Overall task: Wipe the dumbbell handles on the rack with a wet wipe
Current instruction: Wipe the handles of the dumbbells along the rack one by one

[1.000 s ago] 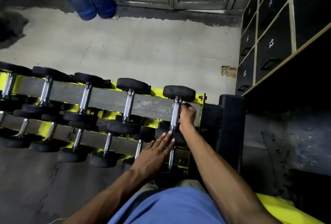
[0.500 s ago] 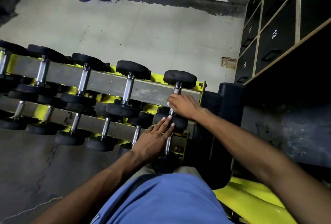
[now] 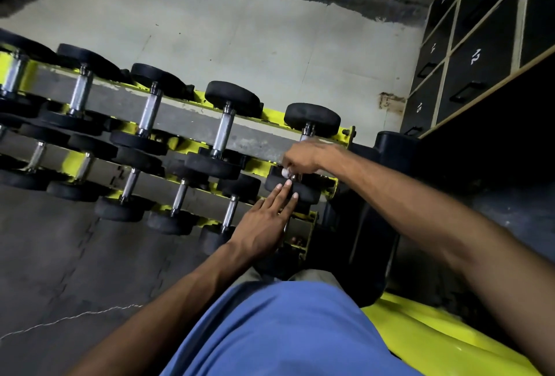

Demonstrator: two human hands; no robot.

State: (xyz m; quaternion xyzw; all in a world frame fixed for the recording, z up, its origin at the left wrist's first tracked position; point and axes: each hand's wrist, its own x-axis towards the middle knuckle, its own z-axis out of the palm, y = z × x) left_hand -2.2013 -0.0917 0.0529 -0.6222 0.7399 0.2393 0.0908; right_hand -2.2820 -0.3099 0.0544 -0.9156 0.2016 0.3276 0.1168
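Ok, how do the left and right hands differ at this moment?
The left hand has straight fingers; the right hand has curled ones. The left hand holds nothing; the right hand presses a white wet wipe to the handle. The left hand rests on the near black head; the right hand sits farther up. Both touch the same end dumbbell.
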